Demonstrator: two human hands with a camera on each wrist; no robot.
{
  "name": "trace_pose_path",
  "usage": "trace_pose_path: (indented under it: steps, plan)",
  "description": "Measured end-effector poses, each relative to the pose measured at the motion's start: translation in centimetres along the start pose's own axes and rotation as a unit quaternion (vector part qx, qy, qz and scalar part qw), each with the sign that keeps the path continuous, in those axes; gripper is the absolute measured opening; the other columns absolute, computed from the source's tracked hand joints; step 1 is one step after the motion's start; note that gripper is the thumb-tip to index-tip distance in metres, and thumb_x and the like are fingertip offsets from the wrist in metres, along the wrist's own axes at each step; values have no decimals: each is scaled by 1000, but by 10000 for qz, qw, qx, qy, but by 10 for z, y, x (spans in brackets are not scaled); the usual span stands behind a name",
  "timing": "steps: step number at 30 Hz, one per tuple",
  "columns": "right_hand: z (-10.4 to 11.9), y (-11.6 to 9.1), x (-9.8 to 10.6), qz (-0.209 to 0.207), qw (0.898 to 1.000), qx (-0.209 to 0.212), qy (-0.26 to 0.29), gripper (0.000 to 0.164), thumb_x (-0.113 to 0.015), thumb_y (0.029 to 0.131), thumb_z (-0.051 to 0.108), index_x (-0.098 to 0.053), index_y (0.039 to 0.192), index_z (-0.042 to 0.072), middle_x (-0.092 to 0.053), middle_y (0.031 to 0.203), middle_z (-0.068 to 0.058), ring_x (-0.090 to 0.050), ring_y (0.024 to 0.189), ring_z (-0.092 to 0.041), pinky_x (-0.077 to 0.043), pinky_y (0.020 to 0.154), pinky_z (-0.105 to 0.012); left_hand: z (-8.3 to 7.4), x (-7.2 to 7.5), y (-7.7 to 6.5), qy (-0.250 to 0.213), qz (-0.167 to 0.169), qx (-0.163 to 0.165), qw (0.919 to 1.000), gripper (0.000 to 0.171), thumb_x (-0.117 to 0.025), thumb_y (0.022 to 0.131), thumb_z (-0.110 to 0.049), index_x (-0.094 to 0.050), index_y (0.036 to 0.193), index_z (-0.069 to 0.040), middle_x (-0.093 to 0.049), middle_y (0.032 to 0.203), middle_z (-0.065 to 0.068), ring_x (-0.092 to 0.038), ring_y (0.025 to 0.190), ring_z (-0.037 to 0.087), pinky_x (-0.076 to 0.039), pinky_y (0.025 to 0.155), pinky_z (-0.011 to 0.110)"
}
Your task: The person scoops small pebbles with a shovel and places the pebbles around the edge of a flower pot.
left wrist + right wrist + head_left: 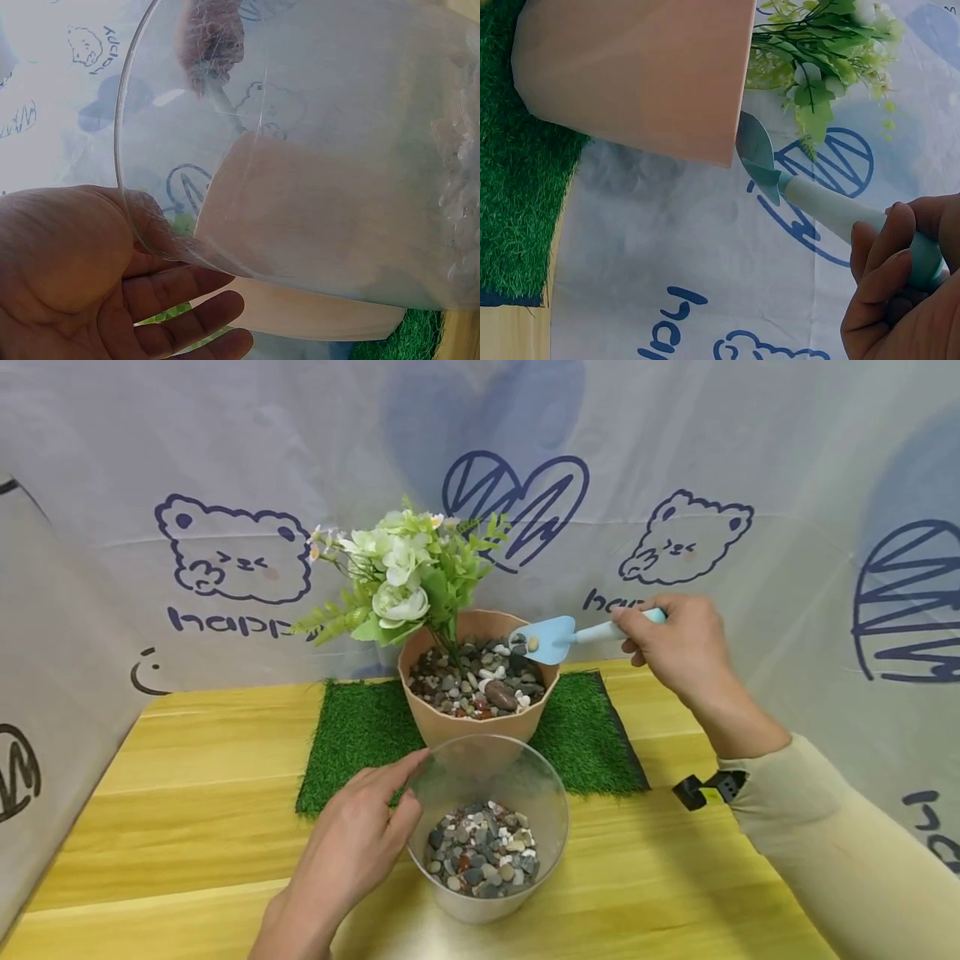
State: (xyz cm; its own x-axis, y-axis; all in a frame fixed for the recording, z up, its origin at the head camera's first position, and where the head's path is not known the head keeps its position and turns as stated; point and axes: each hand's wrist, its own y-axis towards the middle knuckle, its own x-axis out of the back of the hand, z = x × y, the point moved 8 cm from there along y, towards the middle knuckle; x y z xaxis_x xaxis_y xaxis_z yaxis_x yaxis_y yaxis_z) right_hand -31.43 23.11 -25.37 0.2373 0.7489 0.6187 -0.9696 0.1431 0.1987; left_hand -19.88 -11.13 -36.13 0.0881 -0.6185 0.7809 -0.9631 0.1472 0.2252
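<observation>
My right hand [686, 639] grips the handle of a small light-blue trowel [553, 640]. A few pebbles lie on its blade, which is over the right rim of a terracotta-coloured flowerpot [480, 727]. Pebbles fill the pot around a bunch of white flowers with green leaves [401, 581]. In front of the pot stands a clear plastic container [551, 827] with mixed pebbles [483, 852] in its bottom. Thumb and index finger of my left hand [356, 831] pinch its left rim; in the left wrist view the other fingers [199, 319] extend outside the wall.
Under the pot lies a green artificial-grass mat [360, 739] on a yellow wood-grain table [202, 777]. Behind it hangs a pale cloth [337, 427] printed with bears and hearts, close to the trowel. A black wrist device [708, 789] is on the right wrist.
</observation>
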Motion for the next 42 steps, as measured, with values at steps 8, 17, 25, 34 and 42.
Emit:
trace_pose_path:
  steps: [8, 17, 25, 34, 42]
  plan:
    - [4, -2, 17, -138, 9986, 105, -497, 41, -69, 99, 40, -78, 107, 0, -75, 76, -2, -68, 60, -12, -52, 52, -28, -2, 2, 0, 6, -55, -83, 10000, 49, -61, 101, -19, -62, 149, -24, -73, 134, 6, -69, 117, 24, -59, 91, 48]
    - [46, -23, 23, -464, 9744, 1062, -1929, 34, -68, 100, 37, -80, 104, 4, -58, 55, -2, -43, 44, -17, -28, 39, -29, -1, 3, -1, 5, -45, -21, 10000, 49, -62, 101, -18, -62, 150, -25, -73, 134, 6, -69, 118, 24, -59, 93, 49]
    - [63, -37, 17, -632, 9548, 1581, -2436, 32, -65, 101, 32, -79, 99, 3, -56, 58, -5, -38, 45, -17, -25, 42, -30, -1, 3, -1, 5, -41, -15, 10000, 49, -61, 101, -19, -62, 149, -24, -73, 134, 6, -69, 119, 25, -59, 95, 50]
    - [50, -38, 22, -585, 9677, 1251, -2108, 37, -66, 101, 38, -79, 104, 4, -57, 61, -4, -38, 46, -18, -27, 42, -29, 0, 0, 0, 36, 22, 19, 10000, 48, -61, 101, -20, -62, 149, -25, -73, 133, 6, -69, 116, 23, -59, 89, 47]
    - [49, -49, 36, -1106, 9733, 1321, -1517, 30, -69, 98, 38, -80, 96, 10, -43, 51, 0, -37, 46, -17, -28, 42, -28, 0, 0, 1, 28, 21, 0, 10000, 48, -60, 102, -21, -62, 149, -24, -73, 133, 6, -69, 117, 24, -59, 93, 49]
